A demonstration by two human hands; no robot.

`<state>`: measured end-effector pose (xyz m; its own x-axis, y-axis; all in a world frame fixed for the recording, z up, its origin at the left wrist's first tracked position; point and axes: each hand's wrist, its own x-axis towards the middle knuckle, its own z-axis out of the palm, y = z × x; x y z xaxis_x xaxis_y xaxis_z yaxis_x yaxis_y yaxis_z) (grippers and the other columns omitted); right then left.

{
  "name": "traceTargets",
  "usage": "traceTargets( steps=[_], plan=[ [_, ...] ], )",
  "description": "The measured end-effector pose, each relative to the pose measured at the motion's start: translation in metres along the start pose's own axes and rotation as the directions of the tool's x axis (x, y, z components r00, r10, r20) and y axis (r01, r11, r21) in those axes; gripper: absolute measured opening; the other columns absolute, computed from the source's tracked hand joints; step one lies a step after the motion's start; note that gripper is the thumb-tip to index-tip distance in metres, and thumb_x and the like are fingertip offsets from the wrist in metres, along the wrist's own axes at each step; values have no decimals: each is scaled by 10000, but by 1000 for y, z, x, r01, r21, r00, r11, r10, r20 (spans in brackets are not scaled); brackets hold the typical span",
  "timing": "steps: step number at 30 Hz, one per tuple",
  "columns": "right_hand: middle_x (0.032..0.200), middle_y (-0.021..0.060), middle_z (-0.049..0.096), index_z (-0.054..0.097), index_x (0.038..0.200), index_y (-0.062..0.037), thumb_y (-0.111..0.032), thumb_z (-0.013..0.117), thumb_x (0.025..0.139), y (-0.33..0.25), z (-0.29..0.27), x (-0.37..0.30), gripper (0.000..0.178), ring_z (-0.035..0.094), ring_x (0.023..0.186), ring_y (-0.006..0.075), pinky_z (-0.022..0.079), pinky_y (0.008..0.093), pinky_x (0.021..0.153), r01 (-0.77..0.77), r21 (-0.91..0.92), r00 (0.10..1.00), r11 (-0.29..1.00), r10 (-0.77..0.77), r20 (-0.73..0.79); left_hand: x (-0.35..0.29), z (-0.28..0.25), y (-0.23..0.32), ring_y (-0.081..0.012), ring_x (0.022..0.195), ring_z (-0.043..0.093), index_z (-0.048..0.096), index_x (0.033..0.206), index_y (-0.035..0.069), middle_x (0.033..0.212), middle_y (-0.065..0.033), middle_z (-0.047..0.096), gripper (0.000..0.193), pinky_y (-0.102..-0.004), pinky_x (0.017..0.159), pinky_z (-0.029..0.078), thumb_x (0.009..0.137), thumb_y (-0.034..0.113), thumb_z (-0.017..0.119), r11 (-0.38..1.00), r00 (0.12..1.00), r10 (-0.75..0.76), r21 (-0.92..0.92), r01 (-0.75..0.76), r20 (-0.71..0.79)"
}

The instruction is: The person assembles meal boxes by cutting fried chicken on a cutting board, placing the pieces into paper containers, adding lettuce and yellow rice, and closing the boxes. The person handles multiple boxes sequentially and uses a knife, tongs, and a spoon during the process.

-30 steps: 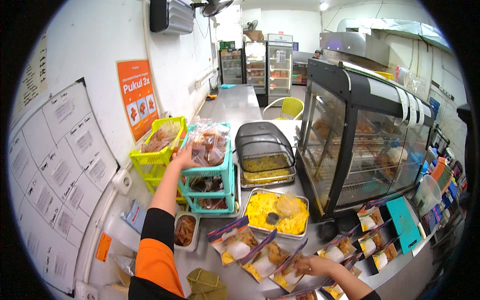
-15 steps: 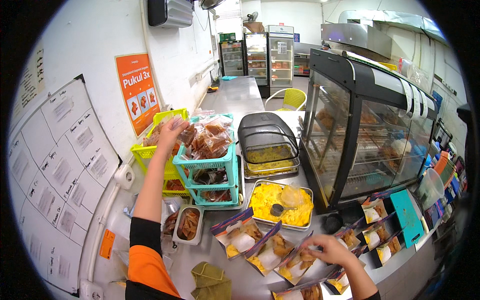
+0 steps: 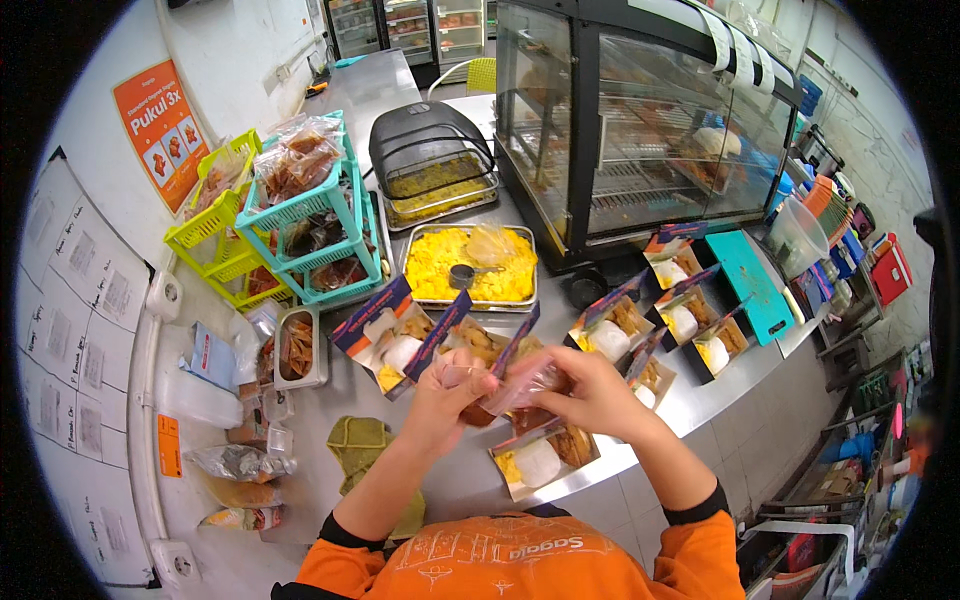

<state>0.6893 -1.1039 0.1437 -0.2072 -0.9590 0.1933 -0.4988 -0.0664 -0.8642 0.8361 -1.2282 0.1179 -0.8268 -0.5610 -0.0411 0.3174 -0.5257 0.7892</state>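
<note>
Both my hands meet in front of my chest, above the food boxes. Pinched in my left hand (image 3: 442, 408) are clear plastic sachets (image 3: 518, 390) with brown-red sauce in the bottom. My right hand (image 3: 598, 396) has closed its fingers on the clear upper part of the same sachets; how many there are is hidden. Below and around the hands stand open cardboard boxes with white rice, yellow egg and fried pieces. One box (image 3: 540, 462) lies just under my right wrist, another (image 3: 393, 345) beyond my left hand.
Behind the boxes is a metal tray of yellow scrambled egg (image 3: 415, 268) with a black scoop. Turquoise stacked baskets (image 3: 300, 205) of sachets stand left, by a steel container (image 3: 318, 375). At the back right are a glass display warmer (image 3: 590, 130) and a turquoise cutting board (image 3: 745, 290).
My left hand has come back from the sachet baskets with sachets to the middle. My right hand has left the box it was over and joined it. The view has tilted downward.
</note>
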Motion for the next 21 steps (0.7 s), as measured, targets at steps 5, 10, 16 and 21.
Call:
traceTargets(
  steps=[5, 10, 16, 21],
  plan=[
    [730, 62, 593, 614, 815, -59, -90, 690, 722, 82, -4, -82, 124, 572, 707, 237, 458, 335, 629, 2, -154, 999, 988, 4, 35, -21, -15, -27, -63, 660, 378, 303, 637, 160, 671, 51, 372, 404, -227, 602, 293, 807, 36, 648, 996, 994, -84, 21, 86, -76],
    [871, 76, 590, 615, 850, -94, -31, 705, 641, 141, 55, -96, 236, 553, 823, 263, 452, 351, 716, 146, -237, 968, 961, -188, -167, -30, -15, -50, -58, 794, 455, 413, 872, 102, 851, 33, 443, 235, -222, 761, 385, 807, 28, 626, 941, 970, -208, 297, 162, 129],
    [1132, 63, 560, 515, 1202, -101, -73, 720, 722, 115, 16, -150, 523, 513, 1079, 162, 485, 290, 779, -179, 464, 972, 868, 229, -53, -34, 19, -100, -129, 957, 565, 428, 1098, 35, 1002, -61, 542, 309, -282, 810, 483, 844, 37, 603, 612, 954, -184, 787, -77, 237],
    [973, 56, 645, 616, 1043, -45, 12, 699, 715, 99, -21, -169, 343, 584, 974, 156, 504, 263, 752, -411, 413, 896, 813, 443, 21, -34, 70, -119, -202, 981, 580, 490, 1133, 41, 1051, -108, 559, 385, -321, 843, 468, 802, 101, 678, 737, 918, -226, 673, -59, 327]
  ],
)
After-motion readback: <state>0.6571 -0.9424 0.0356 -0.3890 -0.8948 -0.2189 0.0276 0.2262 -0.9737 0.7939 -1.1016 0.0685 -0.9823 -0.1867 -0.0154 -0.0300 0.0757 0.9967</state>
